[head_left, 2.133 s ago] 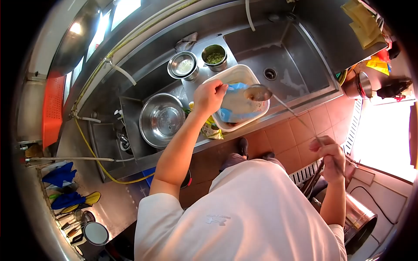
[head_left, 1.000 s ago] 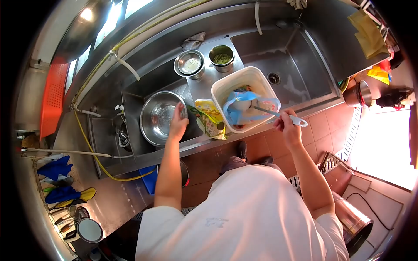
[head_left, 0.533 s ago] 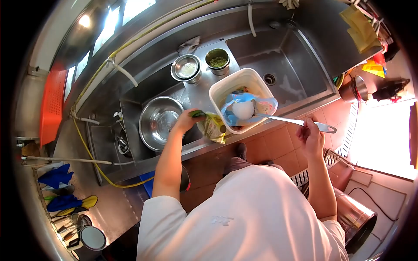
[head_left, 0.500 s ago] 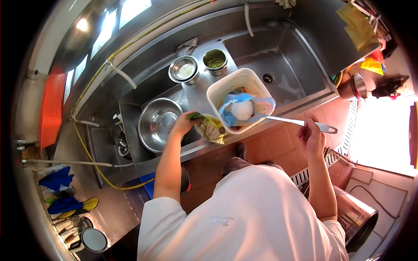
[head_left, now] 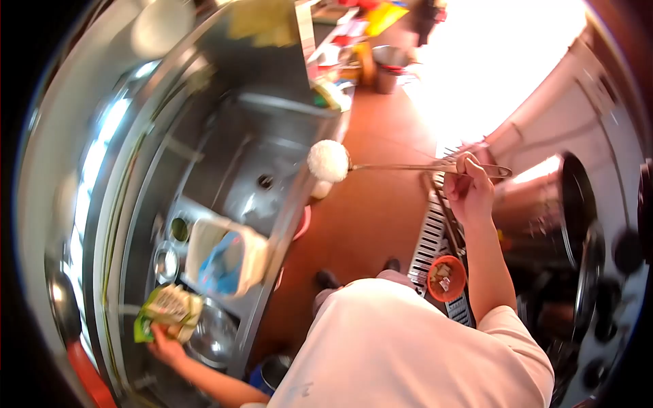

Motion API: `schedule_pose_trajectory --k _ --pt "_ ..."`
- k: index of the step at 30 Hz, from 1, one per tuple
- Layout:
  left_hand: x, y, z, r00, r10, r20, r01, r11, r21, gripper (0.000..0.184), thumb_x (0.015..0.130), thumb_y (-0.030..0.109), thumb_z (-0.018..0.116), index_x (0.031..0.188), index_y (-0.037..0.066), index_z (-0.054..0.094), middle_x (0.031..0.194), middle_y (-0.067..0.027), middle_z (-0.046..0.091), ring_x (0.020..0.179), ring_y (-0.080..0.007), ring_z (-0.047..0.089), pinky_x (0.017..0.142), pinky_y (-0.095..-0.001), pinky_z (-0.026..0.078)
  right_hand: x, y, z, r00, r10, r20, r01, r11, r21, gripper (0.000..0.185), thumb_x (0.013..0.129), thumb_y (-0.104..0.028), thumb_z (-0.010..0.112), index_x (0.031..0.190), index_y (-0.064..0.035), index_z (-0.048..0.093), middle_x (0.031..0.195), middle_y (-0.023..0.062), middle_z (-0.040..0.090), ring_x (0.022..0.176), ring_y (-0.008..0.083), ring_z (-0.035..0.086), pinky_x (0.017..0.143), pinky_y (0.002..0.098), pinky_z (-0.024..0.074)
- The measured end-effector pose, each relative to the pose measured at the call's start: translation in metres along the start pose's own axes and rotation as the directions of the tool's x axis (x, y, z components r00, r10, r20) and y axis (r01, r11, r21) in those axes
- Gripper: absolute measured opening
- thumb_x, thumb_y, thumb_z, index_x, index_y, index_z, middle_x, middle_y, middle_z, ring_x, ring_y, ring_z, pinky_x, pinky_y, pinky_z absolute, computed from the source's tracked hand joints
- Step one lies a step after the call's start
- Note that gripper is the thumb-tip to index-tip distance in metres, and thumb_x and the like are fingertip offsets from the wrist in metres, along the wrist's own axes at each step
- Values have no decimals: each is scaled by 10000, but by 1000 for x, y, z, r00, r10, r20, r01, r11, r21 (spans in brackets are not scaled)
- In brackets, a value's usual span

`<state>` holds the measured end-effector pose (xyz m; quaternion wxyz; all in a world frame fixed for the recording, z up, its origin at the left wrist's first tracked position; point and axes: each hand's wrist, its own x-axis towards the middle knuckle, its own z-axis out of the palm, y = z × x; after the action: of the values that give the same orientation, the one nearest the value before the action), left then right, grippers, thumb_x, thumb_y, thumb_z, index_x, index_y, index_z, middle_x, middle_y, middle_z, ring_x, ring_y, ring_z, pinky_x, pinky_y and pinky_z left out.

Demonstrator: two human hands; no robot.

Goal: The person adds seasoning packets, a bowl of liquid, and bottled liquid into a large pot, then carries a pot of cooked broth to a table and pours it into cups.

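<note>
My right hand (head_left: pixel 469 190) is closed around the end of a long-handled ladle (head_left: pixel 401 167). A rounded heap of white grains (head_left: pixel 328 161) fills the ladle's bowl, held out over the floor beside the sink edge. My left hand (head_left: pixel 166 348) grips a green and yellowish plastic packet (head_left: pixel 173 309) by its lower edge, above the counter. The packet's print is blurred. Close to it stands a white plastic tub (head_left: pixel 257 255) with a blue plastic bag (head_left: pixel 221 265) inside. A large steel bowl (head_left: pixel 212 333) lies partly behind the packet.
A steel sink basin (head_left: pixel 255 160) is beyond the tub. Small metal pots, one a green-filled pot (head_left: pixel 179 229), stand by the wall. At right are a large steel pot (head_left: pixel 544 204), a floor drain grate (head_left: pixel 425 234) and an orange bowl (head_left: pixel 446 279) with pale pieces.
My view and body have turned to the right. The loaded ladle has left the tub and swung out over the floor. My left hand has raised the packet, now more fully in view.
</note>
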<state>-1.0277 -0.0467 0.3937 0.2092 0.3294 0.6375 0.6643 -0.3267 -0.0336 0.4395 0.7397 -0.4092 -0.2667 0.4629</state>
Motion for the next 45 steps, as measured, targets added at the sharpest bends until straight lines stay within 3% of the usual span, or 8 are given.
schedule_pose_trajectory --k 17,19,22,23,24,33,35,45 --pt "-72 -40 215 989 -46 139 16 978 209 427 826 358 651 1000 -32 642 929 -121 662 813 -236 617 734 -379 497 -100 -240 -572 321 -871 -372 57 410 -910 214 910 -216 499 1000 -23 524 803 95 623 689 206 594 610 297 463" --pt "-98 10 221 927 106 359 -375 251 893 331 820 342 636 920 27 634 863 -83 657 768 -232 603 682 -409 485 -110 -198 -628 591 -793 -146 -347 -86 -934 247 930 -194 442 1064 -7 532 930 127 615 794 264 592 697 341 470" --pt "-36 -40 202 979 -206 -14 191 931 -311 265 784 197 723 965 33 620 867 -50 620 766 -182 593 648 -325 491 -154 -149 -729 780 -516 355 -374 -838 -398 327 961 -162 356 1159 18 544 1120 174 603 952 351 589 827 406 481" --pt "-31 -36 201 999 -47 16 49 945 -325 252 816 159 693 1019 32 615 894 -47 613 790 -164 584 686 -282 486 -154 -166 -662 848 -475 -234 -458 -437 -774 400 949 -229 354 1204 22 532 1104 199 619 991 378 590 854 411 486" --pt "-41 -9 215 996 71 -46 -83 934 -347 241 831 156 677 1031 40 605 911 -31 609 791 -146 568 697 -266 469 -167 -154 -710 749 -547 373 -155 -692 -705 426 920 -291 393 1165 22 546 1056 211 626 943 387 597 828 409 491" --pt "-16 11 199 959 281 -23 -275 914 -298 173 896 168 588 1000 30 585 901 -14 615 785 -93 537 697 -236 406 32 -75 -416 579 -769 272 73 -283 -956 238 873 -221 532 975 -9 568 997 157 608 871 257 600 804 344 485" --pt "-8 -39 167 961 191 199 -193 981 -9 174 891 215 587 864 43 603 756 -17 614 702 -90 540 648 -241 412 94 14 -358 682 -730 45 448 369 -814 216 934 -192 495 1062 -19 516 947 80 582 944 164 568 798 297 459" --pt "-82 -75 146 674 38 738 -621 569 538 339 798 262 668 1087 92 618 1029 -126 643 1018 -283 586 934 -387 413 10 182 208 836 92 541 8 984 -180 157 972 -213 413 936 -68 461 850 109 649 697 139 593 622 242 433"
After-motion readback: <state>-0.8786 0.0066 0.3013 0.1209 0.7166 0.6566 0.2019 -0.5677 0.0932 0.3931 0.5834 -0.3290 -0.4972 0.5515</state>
